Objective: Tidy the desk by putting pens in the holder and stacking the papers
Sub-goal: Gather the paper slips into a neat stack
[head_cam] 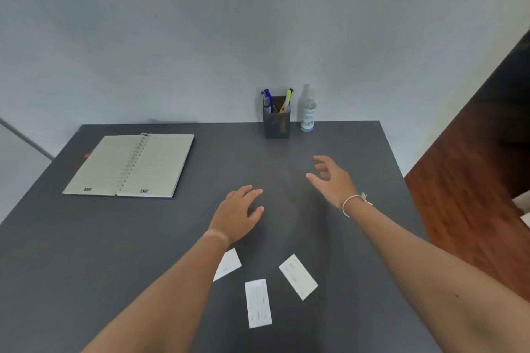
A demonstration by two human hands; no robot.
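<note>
A dark square pen holder [276,123] stands at the back of the grey desk [86,252] with several pens [268,102] upright in it. Three small white paper slips lie apart near the front: one [229,264] partly under my left forearm, one [257,303] in the middle, one [298,276] to the right. My left hand [239,213] hovers palm down over the desk's middle, fingers loosely apart and empty. My right hand [332,180] is farther back and to the right, fingers spread, holding nothing, short of the holder.
An open spiral notebook [132,165] lies at the back left. A clear sanitizer bottle [308,113] stands right of the holder against the wall. A wooden floor [473,180] shows past the desk's right edge.
</note>
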